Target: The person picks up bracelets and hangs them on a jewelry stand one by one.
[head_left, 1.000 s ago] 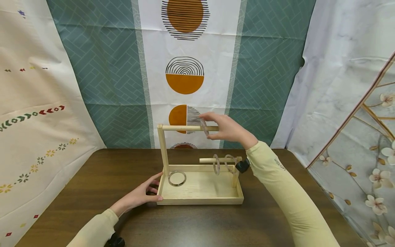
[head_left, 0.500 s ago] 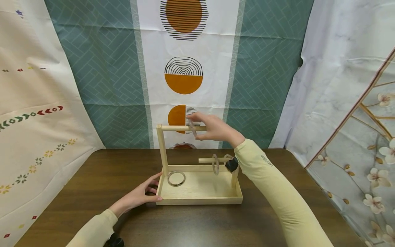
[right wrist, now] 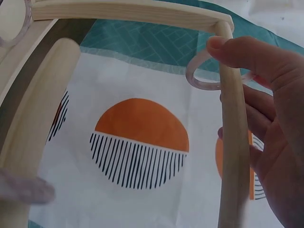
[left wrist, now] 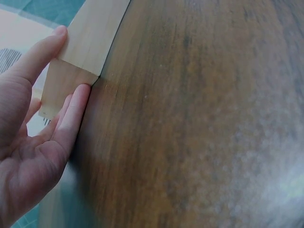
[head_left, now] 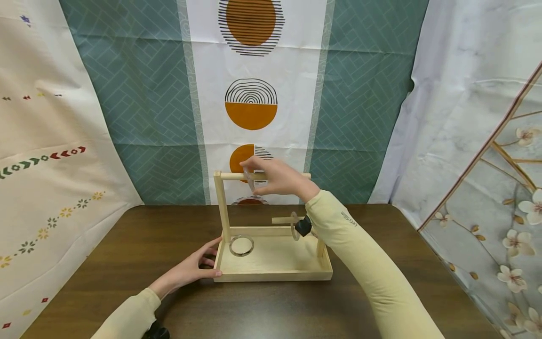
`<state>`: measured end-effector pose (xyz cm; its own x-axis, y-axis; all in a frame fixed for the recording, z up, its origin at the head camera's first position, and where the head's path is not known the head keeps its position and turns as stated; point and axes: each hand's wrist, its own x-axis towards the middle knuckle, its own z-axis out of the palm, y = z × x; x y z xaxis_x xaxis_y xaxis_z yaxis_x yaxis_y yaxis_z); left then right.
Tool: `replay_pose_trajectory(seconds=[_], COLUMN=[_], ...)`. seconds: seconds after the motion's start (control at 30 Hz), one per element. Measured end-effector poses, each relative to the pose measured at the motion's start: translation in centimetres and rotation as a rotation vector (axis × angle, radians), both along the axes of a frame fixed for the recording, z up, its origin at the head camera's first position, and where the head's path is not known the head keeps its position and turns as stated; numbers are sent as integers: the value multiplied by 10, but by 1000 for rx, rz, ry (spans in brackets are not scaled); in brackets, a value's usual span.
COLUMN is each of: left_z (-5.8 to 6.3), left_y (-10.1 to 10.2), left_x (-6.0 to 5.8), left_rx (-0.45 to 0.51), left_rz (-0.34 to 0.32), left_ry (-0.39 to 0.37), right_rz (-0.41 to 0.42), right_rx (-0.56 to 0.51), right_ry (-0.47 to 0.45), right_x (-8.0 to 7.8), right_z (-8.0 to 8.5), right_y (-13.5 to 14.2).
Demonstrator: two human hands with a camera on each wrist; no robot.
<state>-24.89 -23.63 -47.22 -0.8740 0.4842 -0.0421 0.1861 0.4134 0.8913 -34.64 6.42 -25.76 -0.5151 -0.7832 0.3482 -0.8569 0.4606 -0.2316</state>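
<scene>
A light wooden stand (head_left: 273, 277) has a tray base, a high bar (head_left: 230, 176) and a shorter low bar (head_left: 279, 220). Between thumb and fingers, my right hand (head_left: 279, 178) pinches a pale translucent bangle (right wrist: 204, 85), which encircles the high bar near its post. My left hand (head_left: 192, 267) grips the tray's left end, thumb at the front corner and fingers along the side. One bangle (head_left: 242, 254) lies flat in the tray at left. Another bangle (head_left: 292, 226) hangs on the low bar; one farther right is mostly hidden by my right wrist.
The stand sits on a dark brown wooden table (head_left: 262, 310). Behind it hangs a green and white patterned cloth (head_left: 292, 117). Printed cloths also hang at the left and right sides. A small black device (head_left: 303, 226) is strapped at my right wrist, close to the low bar.
My right hand has slid the bangle leftward along the high bar toward the post. The right forearm now covers more of the low bar. My left hand stays on the tray.
</scene>
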Motion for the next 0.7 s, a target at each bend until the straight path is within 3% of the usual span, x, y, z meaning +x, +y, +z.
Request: replay_pose_trajectory(seconds=[0.7], left_z=[-2], left_y=[-1], left_x=[-1], left_rx=[9], left_rz=[-9], left_ry=[4], right_rz=[-72], right_rx=[113], right_ry=[7], right_x=[5], right_z=[-3], right_y=[-29])
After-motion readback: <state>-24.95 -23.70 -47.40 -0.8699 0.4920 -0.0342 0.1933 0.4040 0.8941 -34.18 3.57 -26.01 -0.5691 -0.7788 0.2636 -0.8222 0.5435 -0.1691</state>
